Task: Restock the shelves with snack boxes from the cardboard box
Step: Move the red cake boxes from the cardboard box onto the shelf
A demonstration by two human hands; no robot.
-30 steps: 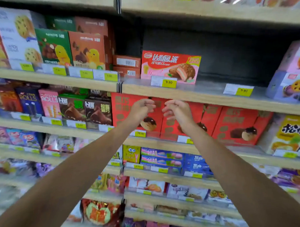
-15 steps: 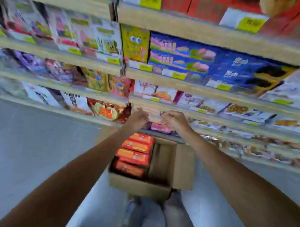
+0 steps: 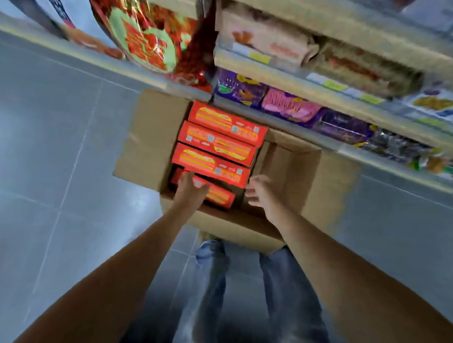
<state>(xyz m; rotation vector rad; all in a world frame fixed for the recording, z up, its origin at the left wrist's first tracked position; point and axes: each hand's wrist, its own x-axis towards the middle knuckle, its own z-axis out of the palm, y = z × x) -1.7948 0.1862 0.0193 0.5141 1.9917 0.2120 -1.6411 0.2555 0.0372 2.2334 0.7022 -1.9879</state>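
Down at floor level, a person's left hand [image 3: 191, 191] rests on the nearest snack box [image 3: 220, 196], 1 of 4 red snack boxes [image 3: 214, 143] lined up in the left half of the cardboard box [image 3: 289, 166] under the shelves [image 3: 294, 76]; blur hides whether its fingers curl round it. The right hand [image 3: 262, 193], fingers spread and empty, hovers just off that box's right end. Each box's long axis runs left to right across the person, so the left hand is nearer.
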